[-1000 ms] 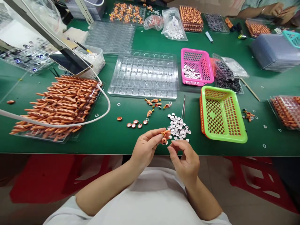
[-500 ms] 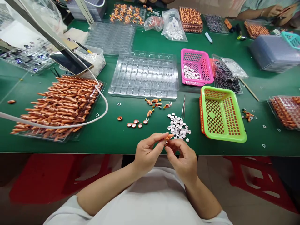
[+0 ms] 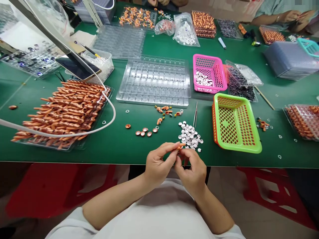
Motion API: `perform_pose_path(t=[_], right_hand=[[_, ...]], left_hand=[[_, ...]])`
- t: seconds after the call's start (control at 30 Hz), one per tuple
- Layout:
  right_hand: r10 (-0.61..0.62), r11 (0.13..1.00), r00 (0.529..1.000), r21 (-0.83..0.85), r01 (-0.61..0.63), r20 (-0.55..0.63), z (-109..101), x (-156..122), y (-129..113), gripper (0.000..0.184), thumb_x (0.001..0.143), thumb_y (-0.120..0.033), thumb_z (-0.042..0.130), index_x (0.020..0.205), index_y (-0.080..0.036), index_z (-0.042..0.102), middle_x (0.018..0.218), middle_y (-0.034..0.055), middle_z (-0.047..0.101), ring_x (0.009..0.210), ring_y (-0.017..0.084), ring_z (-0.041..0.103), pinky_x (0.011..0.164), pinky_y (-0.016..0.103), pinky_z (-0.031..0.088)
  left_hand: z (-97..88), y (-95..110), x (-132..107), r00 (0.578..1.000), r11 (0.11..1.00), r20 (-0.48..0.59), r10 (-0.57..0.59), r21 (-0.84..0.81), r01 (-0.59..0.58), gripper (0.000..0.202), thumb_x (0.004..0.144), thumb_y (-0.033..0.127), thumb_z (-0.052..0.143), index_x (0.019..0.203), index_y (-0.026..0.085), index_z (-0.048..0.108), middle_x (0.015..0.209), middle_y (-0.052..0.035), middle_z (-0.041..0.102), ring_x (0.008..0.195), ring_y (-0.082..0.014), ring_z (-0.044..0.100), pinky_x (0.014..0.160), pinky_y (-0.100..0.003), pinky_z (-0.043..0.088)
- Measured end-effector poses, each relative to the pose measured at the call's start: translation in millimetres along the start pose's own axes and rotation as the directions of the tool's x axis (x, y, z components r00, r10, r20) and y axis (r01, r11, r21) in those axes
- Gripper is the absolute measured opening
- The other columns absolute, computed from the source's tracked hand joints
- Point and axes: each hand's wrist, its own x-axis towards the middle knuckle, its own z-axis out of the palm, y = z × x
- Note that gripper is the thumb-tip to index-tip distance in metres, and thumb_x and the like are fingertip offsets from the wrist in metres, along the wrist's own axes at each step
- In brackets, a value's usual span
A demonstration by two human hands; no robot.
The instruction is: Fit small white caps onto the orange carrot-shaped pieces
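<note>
Between my fingertips, at the table's front edge, is a small orange plastic part (image 3: 181,145), mostly covered by the fingers. My left hand (image 3: 159,162) pinches it from the left. My right hand (image 3: 191,169) closes on its lower right side, thumb and forefinger together. Just beyond the hands lies a heap of small white round caps (image 3: 190,134), with metal tweezers (image 3: 195,114) pointing away behind it. Several orange round cups with pale insides (image 3: 143,133) lie to the left. Farther back are small orange pieces with yellow ends (image 3: 165,108).
A green basket (image 3: 259,146) stands right of the caps, a pink basket (image 3: 223,71) behind it. Clear trays (image 3: 153,81) lie mid-table. Orange parts are piled high on a tray (image 3: 64,113) at left, under a white cable (image 3: 113,116). Other people's hands (image 3: 290,16) work across the table.
My right hand has shifted slightly left, its fingers now closer to the left hand's. The orange part is still held. The view has tilted a little.
</note>
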Motion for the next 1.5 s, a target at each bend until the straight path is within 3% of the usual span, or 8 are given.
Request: perform_pose_path(t=[0.43, 0.57, 0.77, 0.97, 1.13, 1.27, 1.4, 1.5], right_hand=[[-0.153, 0.968, 0.98, -0.219, 0.122, -0.127, 8, -3, 7, 0.033, 0.087, -0.011, 0.062, 0.116, -0.023, 0.056, 0.092, 0.0077, 0.069, 0.07, 0.017, 0.066, 0.059, 0.028, 0.057], [-0.177, 0.956, 0.976, -0.26, 0.14, -0.128, 8, -3, 11, 0.036, 0.086, -0.01, 0.064, 0.119, -0.023, 0.056, 0.095, 0.009, 0.069, 0.077, 0.019, 0.068, 0.062, 0.029, 0.059], [-0.159, 0.97, 0.981, -0.203, 0.135, -0.107, 7, -3, 12, 0.038, 0.087, -0.008, 0.062, 0.122, -0.024, 0.057, 0.097, 0.0081, 0.069, 0.079, 0.018, 0.068, 0.065, 0.029, 0.059], [-0.088, 0.99, 0.994, -0.113, 0.079, -0.07, 3, -1, 12, 0.033, 0.091, -0.01, 0.058, 0.12, -0.024, 0.061, 0.097, 0.0068, 0.068, 0.074, 0.016, 0.064, 0.061, 0.028, 0.056], [0.031, 0.995, 0.998, 0.09, -0.036, 0.055, -8, 3, 10, 0.03, 0.092, -0.011, 0.056, 0.117, -0.025, 0.065, 0.1, 0.0067, 0.065, 0.084, 0.017, 0.064, 0.065, 0.028, 0.055], [0.117, 0.945, 0.976, 0.283, -0.166, 0.181, -15, 6, 13, 0.026, 0.093, -0.012, 0.058, 0.112, -0.026, 0.068, 0.1, 0.005, 0.065, 0.087, 0.016, 0.064, 0.069, 0.027, 0.054], [0.185, 0.882, 0.941, 0.375, -0.287, 0.285, -20, 5, 20, 0.022, 0.093, -0.018, 0.059, 0.11, -0.027, 0.07, 0.103, 0.0055, 0.066, 0.09, 0.017, 0.064, 0.069, 0.027, 0.055], [0.219, 0.843, 0.915, 0.406, -0.352, 0.338, -24, 2, 22, 0.022, 0.094, -0.02, 0.059, 0.111, -0.027, 0.07, 0.102, 0.0055, 0.068, 0.085, 0.017, 0.066, 0.067, 0.026, 0.056]], left_hand=[[4.8, -1, 3, 0.996, 0.987, -0.089, 0.032, 0.158, -0.018, 0.021, 0.086, 0.015, 0.064, 0.104, 0.02, 0.075, 0.101, -0.0058, 0.075, 0.089, -0.0178, 0.071, 0.084, -0.027, 0.059], [3.0, -1, 5, 0.998, 0.977, -0.055, 0.021, 0.215, -0.008, 0.021, 0.087, 0.015, 0.063, 0.104, 0.019, 0.075, 0.098, -0.0051, 0.076, 0.085, -0.0161, 0.071, 0.081, -0.024, 0.058], [-2.2, 1, 5, 0.994, 0.962, 0.057, 0.096, 0.253, -0.107, 0.028, 0.091, 0.012, 0.058, 0.114, 0.021, 0.071, 0.102, -0.006, 0.074, 0.091, -0.0162, 0.07, 0.083, -0.025, 0.057], [-7.3, 1, 5, 0.974, 0.937, 0.116, 0.194, 0.272, -0.219, 0.033, 0.092, 0.011, 0.056, 0.12, 0.023, 0.068, 0.109, -0.007, 0.073, 0.097, -0.0178, 0.069, 0.086, -0.028, 0.057], [-16.3, 3, 10, 0.981, 0.96, 0.134, 0.139, 0.227, -0.167, 0.021, 0.089, 0.014, 0.064, 0.104, 0.023, 0.075, 0.095, -0.0061, 0.076, 0.086, -0.018, 0.071, 0.078, -0.028, 0.059], [-23.0, 3, 14, 0.982, 0.978, 0.169, 0.09, 0.172, -0.119, 0.013, 0.086, 0.016, 0.069, 0.094, 0.022, 0.077, 0.085, -0.0057, 0.076, 0.078, -0.0171, 0.07, 0.073, -0.027, 0.058], [-26.0, 3, 17, 0.971, 0.971, 0.212, 0.106, 0.187, -0.147, 0.008, 0.084, 0.02, 0.073, 0.09, 0.022, 0.077, 0.076, -0.0056, 0.073, 0.074, -0.0172, 0.066, 0.07, -0.028, 0.057], [-26.8, 2, 17, 0.966, 0.949, 0.207, 0.158, 0.237, -0.206, 0.009, 0.081, 0.023, 0.076, 0.09, 0.023, 0.077, 0.087, -0.0072, 0.07, 0.08, -0.0171, 0.067, 0.068, -0.026, 0.059]])
